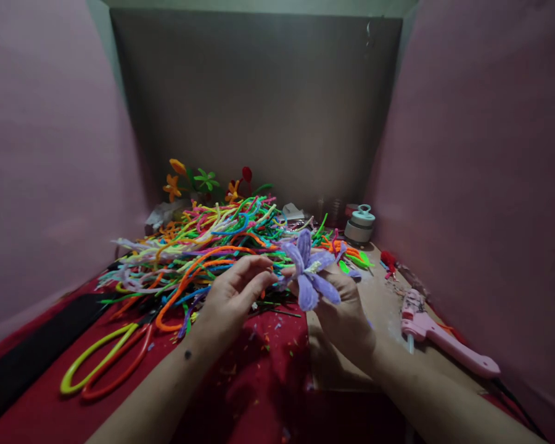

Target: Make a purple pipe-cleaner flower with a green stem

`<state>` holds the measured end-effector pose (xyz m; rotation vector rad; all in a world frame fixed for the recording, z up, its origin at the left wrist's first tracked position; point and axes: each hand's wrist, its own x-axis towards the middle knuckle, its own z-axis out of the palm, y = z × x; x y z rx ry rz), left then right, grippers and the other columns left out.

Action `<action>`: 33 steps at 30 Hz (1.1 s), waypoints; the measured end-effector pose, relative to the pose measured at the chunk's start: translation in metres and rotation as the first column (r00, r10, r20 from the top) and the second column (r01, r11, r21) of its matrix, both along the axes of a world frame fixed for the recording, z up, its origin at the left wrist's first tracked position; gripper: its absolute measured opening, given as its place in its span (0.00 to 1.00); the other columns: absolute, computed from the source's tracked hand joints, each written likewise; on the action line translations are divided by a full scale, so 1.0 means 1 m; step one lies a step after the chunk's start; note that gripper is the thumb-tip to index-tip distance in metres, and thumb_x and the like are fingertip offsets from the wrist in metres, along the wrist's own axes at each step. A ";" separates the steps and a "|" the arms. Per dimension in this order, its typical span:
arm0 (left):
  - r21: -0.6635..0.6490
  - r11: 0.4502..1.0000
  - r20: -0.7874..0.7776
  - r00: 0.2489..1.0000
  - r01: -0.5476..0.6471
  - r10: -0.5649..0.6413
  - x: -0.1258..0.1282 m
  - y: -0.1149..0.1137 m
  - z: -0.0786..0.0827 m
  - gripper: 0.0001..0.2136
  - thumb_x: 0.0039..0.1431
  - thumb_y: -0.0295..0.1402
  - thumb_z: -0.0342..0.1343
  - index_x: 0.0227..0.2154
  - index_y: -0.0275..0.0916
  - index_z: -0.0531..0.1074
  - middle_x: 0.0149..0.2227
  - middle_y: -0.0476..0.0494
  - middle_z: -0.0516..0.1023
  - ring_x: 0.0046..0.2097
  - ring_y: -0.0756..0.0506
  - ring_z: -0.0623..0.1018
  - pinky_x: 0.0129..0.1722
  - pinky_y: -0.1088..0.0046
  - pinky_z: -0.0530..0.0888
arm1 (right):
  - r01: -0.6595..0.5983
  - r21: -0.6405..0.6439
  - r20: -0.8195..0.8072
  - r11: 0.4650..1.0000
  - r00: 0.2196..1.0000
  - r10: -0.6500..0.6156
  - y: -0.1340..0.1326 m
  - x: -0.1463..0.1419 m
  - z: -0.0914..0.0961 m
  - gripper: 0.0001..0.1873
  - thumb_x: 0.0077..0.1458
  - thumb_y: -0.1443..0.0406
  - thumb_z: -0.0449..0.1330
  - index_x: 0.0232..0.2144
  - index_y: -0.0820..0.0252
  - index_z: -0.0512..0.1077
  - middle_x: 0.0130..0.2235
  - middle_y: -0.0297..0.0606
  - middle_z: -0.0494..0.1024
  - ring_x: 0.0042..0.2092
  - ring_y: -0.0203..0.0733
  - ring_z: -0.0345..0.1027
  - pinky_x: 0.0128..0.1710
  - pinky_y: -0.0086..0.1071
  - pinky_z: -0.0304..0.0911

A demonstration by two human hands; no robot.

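A purple pipe-cleaner flower (308,295) with long petals and pale yellow stamens faces me at the centre. My right hand (345,311) is closed around it from behind and below, and its stem is hidden. On the other side my left hand (238,287) has thumb and forefinger pinched at the tip of the flower's leftmost petal. Behind both hands lies a big heap of loose pipe cleaners (198,246) in many colours.
Scissors (108,364) with yellow and red handles lie at the left, near a black strip (41,351). A pink glue gun (453,345) rests on cardboard (383,296) at the right. Finished flowers (206,179) and a lidded container (361,225) stand behind. Pink walls (481,185) enclose both sides.
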<state>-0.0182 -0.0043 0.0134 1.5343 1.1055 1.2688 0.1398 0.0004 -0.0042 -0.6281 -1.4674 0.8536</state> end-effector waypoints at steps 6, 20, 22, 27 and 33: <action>-0.016 0.980 0.095 0.976 0.198 -0.195 -0.011 -0.008 0.002 0.16 0.55 0.46 0.50 0.29 0.36 0.71 0.23 0.48 0.70 0.23 0.51 0.68 0.24 0.76 0.64 | 0.221 0.341 0.255 0.914 0.914 -0.316 -0.005 0.006 0.006 0.11 0.52 0.70 0.56 0.33 0.50 0.75 0.38 0.36 0.74 0.40 0.42 0.65 0.41 0.39 0.55; -0.322 0.840 0.282 0.891 0.437 -0.355 0.000 -0.012 0.017 0.13 0.50 0.40 0.57 0.23 0.33 0.71 0.14 0.50 0.66 0.13 0.56 0.60 0.13 0.82 0.56 | 0.195 0.443 0.386 0.875 0.839 -0.383 -0.003 0.010 0.009 0.10 0.52 0.70 0.54 0.23 0.57 0.72 0.28 0.35 0.74 0.33 0.40 0.63 0.37 0.38 0.51; -0.320 0.788 0.428 0.822 0.527 -0.376 0.001 -0.010 0.012 0.13 0.49 0.40 0.57 0.23 0.33 0.71 0.12 0.51 0.64 0.12 0.57 0.58 0.12 0.82 0.55 | 0.163 0.360 0.353 0.919 0.887 -0.296 -0.003 0.008 0.006 0.10 0.53 0.70 0.54 0.24 0.56 0.73 0.29 0.35 0.74 0.33 0.40 0.63 0.38 0.38 0.52; -0.269 0.752 0.575 0.727 0.601 -0.376 0.006 -0.008 0.006 0.12 0.50 0.38 0.58 0.24 0.32 0.73 0.12 0.52 0.63 0.12 0.58 0.57 0.13 0.83 0.58 | 0.112 0.279 0.306 0.954 0.931 -0.199 -0.002 0.006 0.003 0.10 0.52 0.70 0.55 0.27 0.54 0.75 0.31 0.35 0.74 0.36 0.42 0.63 0.39 0.37 0.52; -0.313 0.784 0.477 0.802 0.537 -0.359 0.001 -0.006 0.008 0.13 0.46 0.40 0.61 0.24 0.32 0.72 0.16 0.49 0.69 0.13 0.57 0.64 0.11 0.84 0.59 | 0.169 0.338 0.334 0.926 0.898 -0.286 0.001 0.007 0.005 0.11 0.51 0.72 0.54 0.27 0.56 0.75 0.31 0.35 0.75 0.35 0.40 0.63 0.39 0.37 0.51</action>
